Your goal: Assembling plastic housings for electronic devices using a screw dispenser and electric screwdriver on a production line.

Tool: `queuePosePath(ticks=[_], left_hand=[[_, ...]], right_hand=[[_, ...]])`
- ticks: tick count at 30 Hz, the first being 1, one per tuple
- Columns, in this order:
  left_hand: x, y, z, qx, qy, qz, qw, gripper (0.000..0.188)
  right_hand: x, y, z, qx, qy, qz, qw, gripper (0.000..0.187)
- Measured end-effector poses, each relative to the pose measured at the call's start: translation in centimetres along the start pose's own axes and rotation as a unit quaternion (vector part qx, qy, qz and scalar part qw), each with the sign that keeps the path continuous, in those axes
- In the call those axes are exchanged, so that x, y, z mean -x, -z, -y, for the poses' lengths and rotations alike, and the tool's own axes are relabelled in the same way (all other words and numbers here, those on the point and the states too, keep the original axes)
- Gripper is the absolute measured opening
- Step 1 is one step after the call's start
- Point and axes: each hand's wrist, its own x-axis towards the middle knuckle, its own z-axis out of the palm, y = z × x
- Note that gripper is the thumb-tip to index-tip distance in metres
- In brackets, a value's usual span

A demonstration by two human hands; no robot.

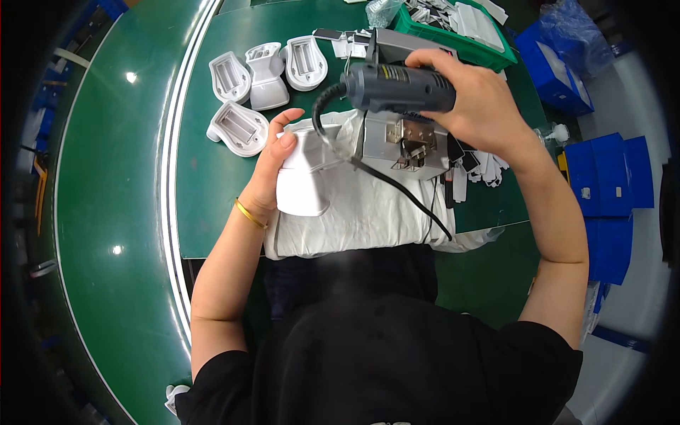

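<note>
My left hand (273, 159) is closed around a white plastic housing (304, 180), which rests on a white cloth (368, 223) at the table's near edge. Up and to the right, my right hand (471, 95) grips a dark grey electric screwdriver (404, 88) by its thick body. Its bit is hidden from view. A black cord (397, 184) runs from the tool's left end, passing in front of the housing and over the cloth. Beneath the screwdriver stands a grey metal box (382, 149) with a metal mechanism on its face.
Several white housings (244, 127) lie on the green table (205, 184) at the far left. Loose small flat parts (485, 170) are right of the grey box. A green bin (460, 39) full of parts stands at the back right, with blue bins (602, 177) beyond the table.
</note>
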Motion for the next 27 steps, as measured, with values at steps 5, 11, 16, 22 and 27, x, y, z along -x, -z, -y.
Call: queuePosePath(ticks=[5,11,16,22,27], left_hand=[[-0.5,0.2,0.4,0.003,-0.013,0.006,1.0,0.078],[1.2,-0.5,0.0,-0.045,-0.04,0.023,0.998,0.085],[5.9,-3.9,0.1,-0.184,-0.146,0.061,0.97,0.099],[8.7,-8.7,5.0,-0.428,-0.258,0.154,0.852,0.088],[8.9,-8.2,7.9,-0.444,-0.264,0.12,0.848,0.086]], right_hand=[[0.2,-1.2,-0.6,0.025,0.016,-0.036,0.999,0.054],[1.7,-0.2,-1.8,-0.09,0.032,-0.158,0.983,0.063],[5.0,4.1,0.2,-0.302,-0.038,-0.337,0.891,0.047],[4.8,1.0,2.6,-0.629,0.014,-0.329,0.705,0.045],[3.0,-1.0,3.3,-0.542,-0.029,-0.356,0.761,0.044]])
